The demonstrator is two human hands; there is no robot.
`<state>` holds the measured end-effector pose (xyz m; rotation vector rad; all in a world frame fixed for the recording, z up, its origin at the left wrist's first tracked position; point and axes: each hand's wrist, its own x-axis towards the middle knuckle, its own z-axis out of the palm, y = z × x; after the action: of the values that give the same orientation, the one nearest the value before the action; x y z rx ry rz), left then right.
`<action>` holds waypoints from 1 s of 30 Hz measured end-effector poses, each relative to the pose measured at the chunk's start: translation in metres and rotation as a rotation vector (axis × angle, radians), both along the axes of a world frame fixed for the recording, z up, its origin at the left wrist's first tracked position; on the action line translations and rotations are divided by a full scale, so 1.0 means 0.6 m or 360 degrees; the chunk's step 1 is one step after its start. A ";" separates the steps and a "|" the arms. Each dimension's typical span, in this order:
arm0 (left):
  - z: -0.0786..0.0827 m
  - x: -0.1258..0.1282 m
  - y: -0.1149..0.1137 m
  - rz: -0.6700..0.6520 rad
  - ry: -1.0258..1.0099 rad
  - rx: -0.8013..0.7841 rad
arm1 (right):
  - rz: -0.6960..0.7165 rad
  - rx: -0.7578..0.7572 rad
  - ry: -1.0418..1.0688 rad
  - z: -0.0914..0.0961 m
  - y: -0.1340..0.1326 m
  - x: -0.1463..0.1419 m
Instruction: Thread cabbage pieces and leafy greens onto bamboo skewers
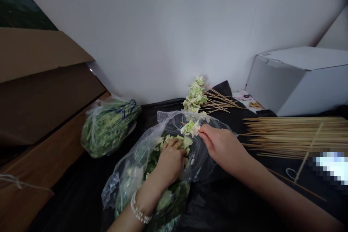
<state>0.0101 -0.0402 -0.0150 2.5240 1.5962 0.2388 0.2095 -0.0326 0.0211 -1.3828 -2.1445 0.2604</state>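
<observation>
My right hand (216,143) is closed in a pinch round a bamboo skewer, up against the pale green leaves (189,128) threaded on it. The skewer's tip sticks out a little past the leaves on the left. My left hand (172,161), with a beaded bracelet at the wrist, reaches into an opened clear plastic bag (130,177). Its fingers curl down over loose pale leafy greens (187,143), and the fingertips are partly hidden among them. Behind the bag lies a pile of finished leaf skewers (196,96), their sticks pointing right.
A bundle of bare bamboo skewers (288,134) lies at the right, near a loose stick and a ring. A tied bag of greens (104,127) stands left. A cardboard box (40,58), a white box (296,83) and a white wall (163,36) border the black-covered surface.
</observation>
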 end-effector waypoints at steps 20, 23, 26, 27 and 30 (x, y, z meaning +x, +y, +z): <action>0.022 -0.027 0.025 0.0579 -0.2046 -0.0306 | 0.0174 -0.0217 0.0293 0.010 0.001 0.008; 0.021 -0.029 0.024 0.0560 -0.2134 -0.0400 | 0.0183 -0.0264 0.0215 0.009 0.003 0.011; 0.023 -0.030 0.022 0.0564 -0.2135 -0.0402 | 0.0251 -0.0336 0.0142 0.009 0.004 0.015; 0.024 -0.030 0.021 0.0569 -0.2134 -0.0383 | 0.0267 -0.0358 0.0129 0.010 0.004 0.017; 0.028 -0.029 0.019 0.0587 -0.2150 -0.0346 | 0.0285 -0.0392 0.0104 0.011 0.005 0.020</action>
<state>-0.0073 -0.0286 0.0019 1.2123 1.2547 1.3342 0.2213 -0.0294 0.0277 -1.2924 -2.2413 0.6496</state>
